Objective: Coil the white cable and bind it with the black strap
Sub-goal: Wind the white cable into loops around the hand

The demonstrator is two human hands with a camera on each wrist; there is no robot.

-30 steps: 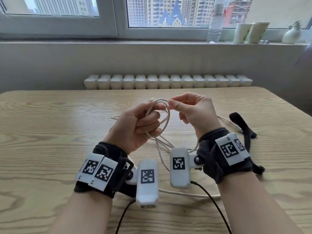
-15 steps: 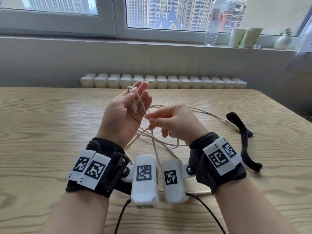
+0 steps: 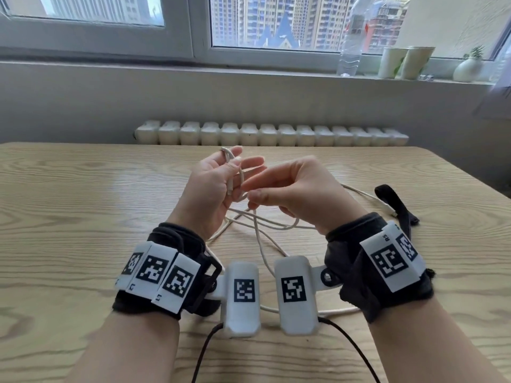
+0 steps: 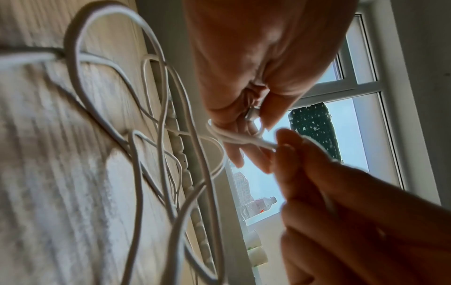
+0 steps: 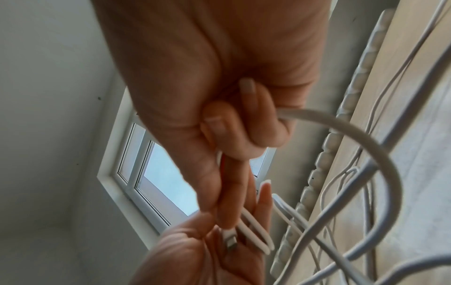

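The white cable (image 3: pixel 264 246) lies in loose loops on the wooden table (image 3: pixel 83 203) and rises to both raised hands. My left hand (image 3: pixel 235 167) is palm up; the cable runs up its palm, bends over the fingertips, and its metal plug (image 5: pixel 230 241) is pinched against the palm side. My right hand (image 3: pixel 250 190) pinches a strand between thumb and forefinger right at the left palm, other fingers curled. In the right wrist view a thick loop (image 5: pixel 366 135) leaves the right fist. The black strap (image 3: pixel 395 203) lies flat at the right, beside the cable's other plug (image 3: pixel 388 210).
A white radiator (image 3: pixel 271 134) runs behind the table's far edge. On the windowsill stand a water bottle (image 3: pixel 349 51), two cups (image 3: pixel 403 63) and a small vase (image 3: pixel 468 69). Black camera leads (image 3: pixel 204 352) trail off the table's near edge.
My left hand opened from a curled hold on a loop to palm up with cable over its fingers. My right hand came in to the left palm, pinching a strand.
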